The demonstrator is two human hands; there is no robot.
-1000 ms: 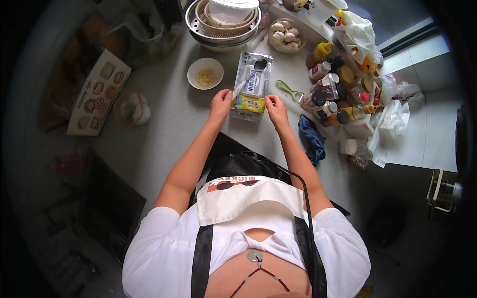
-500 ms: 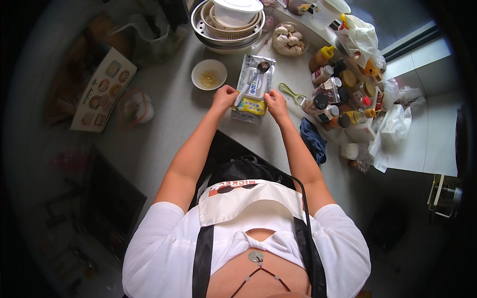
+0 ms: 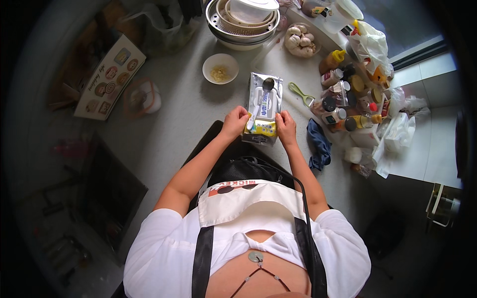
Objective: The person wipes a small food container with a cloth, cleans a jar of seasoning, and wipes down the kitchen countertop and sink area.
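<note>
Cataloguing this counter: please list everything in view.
Flat rectangular pack: one, silver and yellow, centre
Long-handled spoon: one, white and dark, on pack
Round bowl of pale pieces: one, white, left of pack
Garlic bulbs: several, whitish, far side
Stacked round basins: several, white and beige, far edge
Y-shaped peeler: one, green, right of pack
Crumpled cloth: one, dark blue, right
Bottles and jars: many, mixed colours, right
Plastic bags: several, white, right
Illustrated panel: one, cream, left
Orange-rimmed container: one, translucent, left
Printed apron: one, cream, below
Left hand: one, pack's left
Right hand: one, pack's right
</note>
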